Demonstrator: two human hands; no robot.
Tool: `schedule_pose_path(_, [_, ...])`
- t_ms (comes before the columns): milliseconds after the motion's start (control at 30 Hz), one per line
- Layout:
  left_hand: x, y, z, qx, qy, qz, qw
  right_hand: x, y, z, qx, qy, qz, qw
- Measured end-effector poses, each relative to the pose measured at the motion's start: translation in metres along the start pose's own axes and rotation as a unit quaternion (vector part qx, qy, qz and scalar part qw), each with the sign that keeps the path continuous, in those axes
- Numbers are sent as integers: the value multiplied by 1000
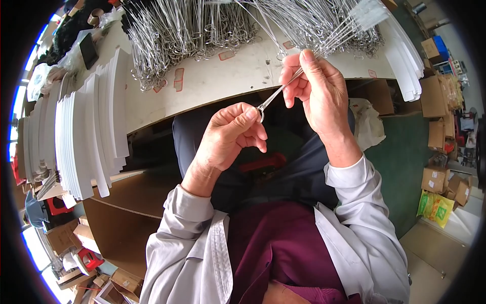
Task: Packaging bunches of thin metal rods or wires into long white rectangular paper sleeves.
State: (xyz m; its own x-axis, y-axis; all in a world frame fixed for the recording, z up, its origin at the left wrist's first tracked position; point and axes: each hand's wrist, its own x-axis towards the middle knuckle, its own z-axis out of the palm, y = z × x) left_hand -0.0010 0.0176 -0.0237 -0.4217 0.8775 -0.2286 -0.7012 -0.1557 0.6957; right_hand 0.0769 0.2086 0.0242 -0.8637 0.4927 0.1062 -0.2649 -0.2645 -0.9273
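Observation:
A small bundle of twisted-wire brushes (278, 94) slants up to the right between my hands. Thin metal stems end in ring loops at the lower left, and pale bristles (368, 15) show at the upper right. My left hand (228, 133) is closed, pinching the loops between thumb and fingers. Higher up, my right hand (319, 91) is closed round the stems, thumb pressed against them. Both hands are above my lap, just off the table's front edge. How many brushes I hold is hard to tell.
Piles of metal wire stems with looped ends (187, 35) cover the back of the white table (217, 76). Stacked white strips (83, 126) stand at the left, and more white strips (405, 61) lie at the right. An open cardboard box (121, 223) sits below left.

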Motion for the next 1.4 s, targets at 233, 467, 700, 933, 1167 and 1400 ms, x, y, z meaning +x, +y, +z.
schedule_pose_path(233, [-2,-4,5,165,47,50,984,-2,1,-2,-40,40,1,998])
schedule_pose_path(467, [-8,2,14,230,27,75,970,-6,3,-1,-70,4,6,998])
schedule_pose_path(700, [-12,11,21,190,-18,44,981,-8,1,0,-86,-8,20,996])
schedule_pose_path(933, [-8,4,16,255,-22,55,965,-9,-1,4,-146,-33,27,988])
schedule_pose_path(1167, [-6,2,17,232,-21,53,971,-8,3,4,-143,-28,19,989])
schedule_pose_path(1400, [-1,-4,22,270,10,51,961,-7,9,20,-4,4,37,999])
